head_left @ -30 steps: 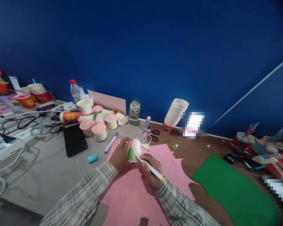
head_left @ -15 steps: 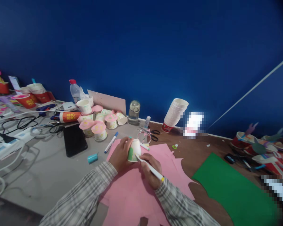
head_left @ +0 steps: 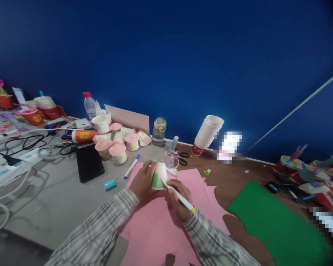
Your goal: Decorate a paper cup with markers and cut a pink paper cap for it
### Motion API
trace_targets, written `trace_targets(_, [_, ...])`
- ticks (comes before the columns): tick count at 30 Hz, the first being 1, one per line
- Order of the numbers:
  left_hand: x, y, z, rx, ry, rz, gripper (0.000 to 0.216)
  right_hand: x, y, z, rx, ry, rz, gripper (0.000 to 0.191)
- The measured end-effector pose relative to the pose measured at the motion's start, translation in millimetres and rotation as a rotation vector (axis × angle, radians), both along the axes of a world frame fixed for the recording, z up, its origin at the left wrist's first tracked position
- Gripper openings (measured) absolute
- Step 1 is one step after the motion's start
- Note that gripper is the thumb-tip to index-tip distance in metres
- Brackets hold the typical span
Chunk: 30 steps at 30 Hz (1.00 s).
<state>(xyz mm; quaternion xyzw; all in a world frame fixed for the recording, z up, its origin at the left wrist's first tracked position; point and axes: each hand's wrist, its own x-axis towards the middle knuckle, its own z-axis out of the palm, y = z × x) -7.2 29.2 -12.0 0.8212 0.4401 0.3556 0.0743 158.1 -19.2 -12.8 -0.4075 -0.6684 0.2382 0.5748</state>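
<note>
My left hand [head_left: 143, 181] is closed round the left side of a small white paper cup [head_left: 161, 173], which is upside down and has green colouring on its side. In my right hand [head_left: 180, 197] is a white marker [head_left: 184, 201] with a yellow end, its tip against the cup's side. Both hands are above cut sheets of pink paper [head_left: 155, 232]. A blue-and-white marker [head_left: 132, 166] lies left of my left hand, and a green-tipped marker [head_left: 171, 171] lies behind the cup.
Several decorated cups with pink tops [head_left: 118, 149] stand at the back left, near a black phone [head_left: 90, 163] and a teal roll [head_left: 110, 184]. Scissors [head_left: 183, 158], a glass bottle [head_left: 159, 131] and a cup stack [head_left: 209, 133] are behind. Green paper [head_left: 274, 225] lies right.
The marker tip has shifted slightly up the cup's side. The whole view has moved a little; both hands keep their holds.
</note>
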Motion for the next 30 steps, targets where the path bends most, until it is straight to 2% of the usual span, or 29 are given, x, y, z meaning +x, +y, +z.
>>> trace_targets(30, [-0.2,-0.5,1.0,0.002,0.023,-0.013,0.084,-0.9,0.8,-1.2,-0.021,0.04,-0.004,0.015])
